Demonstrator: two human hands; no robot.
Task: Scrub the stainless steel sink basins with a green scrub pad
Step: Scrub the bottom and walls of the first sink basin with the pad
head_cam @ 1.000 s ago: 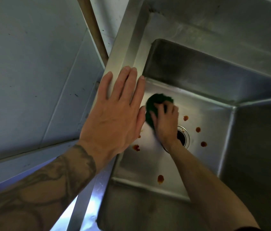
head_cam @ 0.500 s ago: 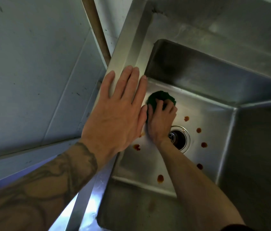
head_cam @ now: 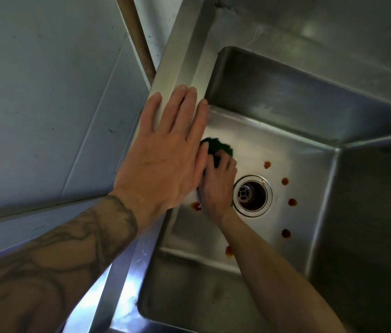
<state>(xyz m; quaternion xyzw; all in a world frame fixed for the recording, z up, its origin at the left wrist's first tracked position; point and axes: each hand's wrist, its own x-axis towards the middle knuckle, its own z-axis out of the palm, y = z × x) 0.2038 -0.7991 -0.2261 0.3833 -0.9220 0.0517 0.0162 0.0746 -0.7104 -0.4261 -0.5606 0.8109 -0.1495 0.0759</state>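
I look down into a stainless steel sink basin (head_cam: 298,150). My right hand (head_cam: 217,186) is deep inside it, pressing a green scrub pad (head_cam: 217,147) flat on the basin floor just left of the round drain (head_cam: 252,195). Most of the pad is hidden under my fingers. My left hand (head_cam: 163,152) lies flat with fingers spread on the sink's left rim (head_cam: 182,49), holding nothing. Several reddish-brown spots (head_cam: 285,181) dot the floor around the drain.
A grey wall panel (head_cam: 45,92) fills the left side, with a brown pipe (head_cam: 136,34) running beside the sink rim. The basin's dark right wall (head_cam: 370,212) and near wall (head_cam: 201,292) close in the floor.
My right hand has slid the pad left and toward me, off the drain, which now shows fully. My left hand stays on the rim.
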